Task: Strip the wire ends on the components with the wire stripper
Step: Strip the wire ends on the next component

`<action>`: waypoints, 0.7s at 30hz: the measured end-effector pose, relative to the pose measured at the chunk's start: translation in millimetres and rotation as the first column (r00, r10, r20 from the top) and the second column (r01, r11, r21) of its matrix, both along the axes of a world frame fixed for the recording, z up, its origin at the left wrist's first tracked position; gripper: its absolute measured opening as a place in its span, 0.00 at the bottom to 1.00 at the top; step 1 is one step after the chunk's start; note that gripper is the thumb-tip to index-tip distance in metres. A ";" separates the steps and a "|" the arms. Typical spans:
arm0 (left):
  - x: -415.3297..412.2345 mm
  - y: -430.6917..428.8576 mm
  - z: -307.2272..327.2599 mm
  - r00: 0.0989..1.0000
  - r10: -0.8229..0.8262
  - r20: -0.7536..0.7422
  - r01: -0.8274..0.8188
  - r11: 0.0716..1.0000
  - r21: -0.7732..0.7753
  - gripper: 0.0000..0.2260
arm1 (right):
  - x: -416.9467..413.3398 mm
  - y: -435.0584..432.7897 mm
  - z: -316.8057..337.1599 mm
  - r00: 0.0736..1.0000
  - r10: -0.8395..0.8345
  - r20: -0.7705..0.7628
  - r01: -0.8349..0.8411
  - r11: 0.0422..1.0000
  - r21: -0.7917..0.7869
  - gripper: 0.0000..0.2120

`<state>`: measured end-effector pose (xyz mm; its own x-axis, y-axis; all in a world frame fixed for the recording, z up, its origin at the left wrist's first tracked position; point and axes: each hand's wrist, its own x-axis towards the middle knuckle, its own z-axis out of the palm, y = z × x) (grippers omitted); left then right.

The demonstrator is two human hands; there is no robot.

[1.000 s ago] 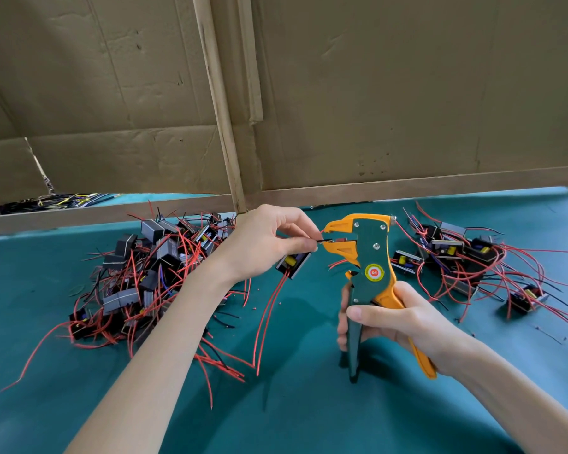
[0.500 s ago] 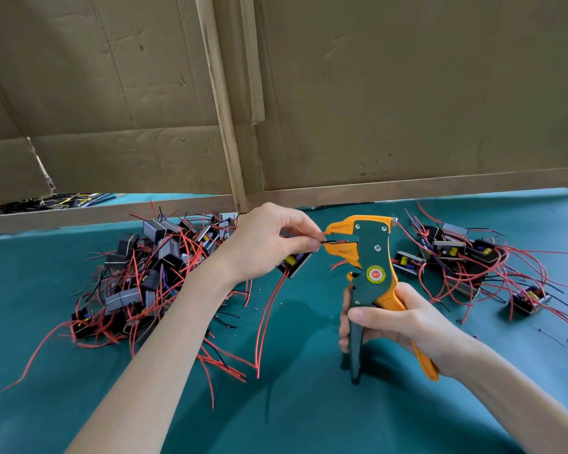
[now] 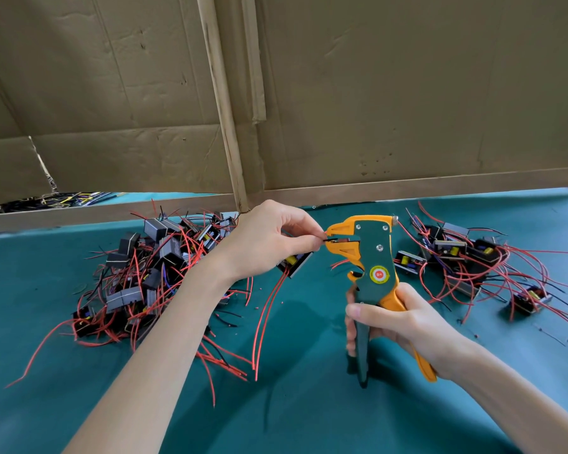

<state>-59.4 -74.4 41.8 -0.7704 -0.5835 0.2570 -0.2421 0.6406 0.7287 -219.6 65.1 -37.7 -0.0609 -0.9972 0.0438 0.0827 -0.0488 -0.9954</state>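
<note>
Presently itemised: left hand (image 3: 263,239), one, raised above the worktop (image 3: 309,417) with the forearm reaching in from lower left, thumb and forefinger pinching a black wire end (image 3: 325,239) that lies in the orange mouth of the wire stripper (image 3: 374,253). Right hand (image 3: 404,322), one, with the fingers curled round both handles and the thumb laid across the front. It holds the tool upright, head uppermost and mouth turned left. The green handle tip is low over the worktop, contact not discernible. Wire stripper: one, green body, orange jaws and rear handle, round red-and-yellow label. Held component (image 3: 294,262): one, black with a yellow part, just below the left fingers. Whether it is gripped or hangs by its wire cannot be told. Red leads (image 3: 266,319): two, trailing from it down to the worktop. Left pile (image 3: 151,276): black components tangled in red and black wire behind the left forearm, too knotted to count. Right group (image 3: 463,257): at least six components, loosely spread beyond the stripper, one (image 3: 532,301) lying apart at the near right. Cardboard wall (image 3: 407,93): panels standing along the far edge of the worktop.
</note>
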 end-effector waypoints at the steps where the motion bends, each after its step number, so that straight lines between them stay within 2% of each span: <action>1: 0.0 -0.1 0.0 1.000 0.001 0.001 -0.001 1.000 -0.003 0.03 | 0.6 0.1 -0.2 1.000 -0.007 0.003 0.007 1.000 0.002 0.04; 11: 1.0 -1.6 -1.2 1.000 -0.008 0.010 0.008 1.000 0.008 0.03 | 6.9 0.0 -3.3 0.996 -0.078 0.032 0.076 0.995 0.065 0.07; 16: -0.8 -4.3 -7.2 0.998 0.025 0.065 -0.025 1.000 -0.001 0.03 | 15.4 -3.5 -13.9 0.968 -0.243 -0.056 0.248 0.959 0.136 0.15; 18: -1.1 -5.5 -9.9 0.997 0.020 0.079 -0.021 1.000 0.015 0.03 | 14.3 -3.4 -14.6 0.978 -0.205 -0.023 0.206 0.967 0.148 0.11; 21: 0.1 -8.6 -12.9 0.995 0.058 0.077 -0.060 0.998 0.019 0.02 | 12.7 -4.5 -11.6 0.982 -0.044 0.181 0.024 0.993 0.113 0.04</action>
<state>-59.3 -83.0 28.9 -0.7516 -0.6330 0.1854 -0.3347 0.6082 0.7197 -207.0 60.6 -49.2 -0.0915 -0.9925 -0.0812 0.2641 0.0545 -0.9630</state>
